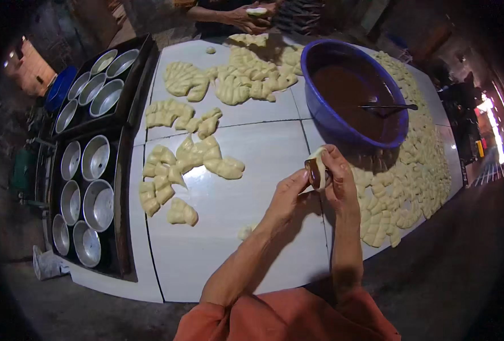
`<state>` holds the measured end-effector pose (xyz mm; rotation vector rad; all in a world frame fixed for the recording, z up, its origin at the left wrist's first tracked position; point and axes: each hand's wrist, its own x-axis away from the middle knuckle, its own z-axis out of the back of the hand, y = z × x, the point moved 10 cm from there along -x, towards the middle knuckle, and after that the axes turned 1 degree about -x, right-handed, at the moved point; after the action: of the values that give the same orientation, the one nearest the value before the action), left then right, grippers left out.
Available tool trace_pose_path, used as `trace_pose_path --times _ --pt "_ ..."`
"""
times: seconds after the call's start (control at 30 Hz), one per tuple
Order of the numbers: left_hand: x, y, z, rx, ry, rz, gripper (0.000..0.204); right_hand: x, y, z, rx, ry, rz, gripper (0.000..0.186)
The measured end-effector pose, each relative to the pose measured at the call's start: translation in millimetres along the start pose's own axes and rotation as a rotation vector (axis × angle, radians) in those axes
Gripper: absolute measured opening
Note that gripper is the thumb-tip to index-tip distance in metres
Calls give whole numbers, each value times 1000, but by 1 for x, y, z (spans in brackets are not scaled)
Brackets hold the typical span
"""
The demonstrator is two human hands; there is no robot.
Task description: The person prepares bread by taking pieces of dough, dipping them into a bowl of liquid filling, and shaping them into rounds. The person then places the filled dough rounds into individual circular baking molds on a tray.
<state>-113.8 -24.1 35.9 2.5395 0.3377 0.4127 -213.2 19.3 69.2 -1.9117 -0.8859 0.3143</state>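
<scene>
Pale dough point(320, 153) bearing glossy brown paste point(315, 174) sits pinched between two hands, left hand point(289, 192) gripping one side, right hand point(341, 177) the other, fingers drawn in close. It's up above the white table point(246, 204), near the purple tub point(318, 102), with dough pieces point(402, 187) crowding the right!

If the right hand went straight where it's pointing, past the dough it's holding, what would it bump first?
Beyond the dough piece, the right hand would probably bump the near side of the blue bowl, unless it's high enough to pass over; depth is unclear.
</scene>
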Motion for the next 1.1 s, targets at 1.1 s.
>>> trace_pose_path --times 1.1 --pt "59 74 60 -524 165 -61 29 62 42 -67 615 -212 421 17"
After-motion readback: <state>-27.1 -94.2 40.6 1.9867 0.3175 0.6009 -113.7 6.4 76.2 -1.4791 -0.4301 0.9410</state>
